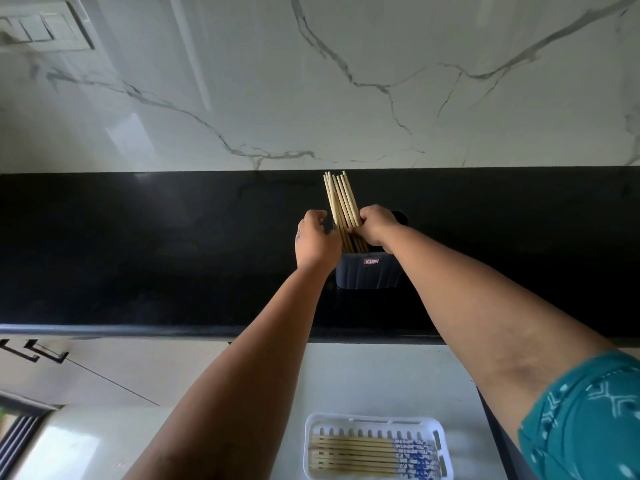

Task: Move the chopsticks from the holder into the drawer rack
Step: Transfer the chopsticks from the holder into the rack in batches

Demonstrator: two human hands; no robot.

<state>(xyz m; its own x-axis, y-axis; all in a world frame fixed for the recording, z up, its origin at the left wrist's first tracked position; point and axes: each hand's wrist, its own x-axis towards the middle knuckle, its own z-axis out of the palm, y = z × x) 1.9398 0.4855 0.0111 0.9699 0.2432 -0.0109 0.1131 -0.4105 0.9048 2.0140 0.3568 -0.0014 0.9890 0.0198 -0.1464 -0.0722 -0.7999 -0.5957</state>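
The right hand (375, 226) clasps the upright chopsticks (341, 202) above the holder (369, 275); the left hand (317, 242), curled empty, steadies its side.

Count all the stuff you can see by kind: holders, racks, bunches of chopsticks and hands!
Dark blue chopstick holder: 1
White drawer rack: 1
Chopstick bunches: 2, one standing in the holder, one lying in the rack
Hands: 2, left hand and right hand
Total: 6
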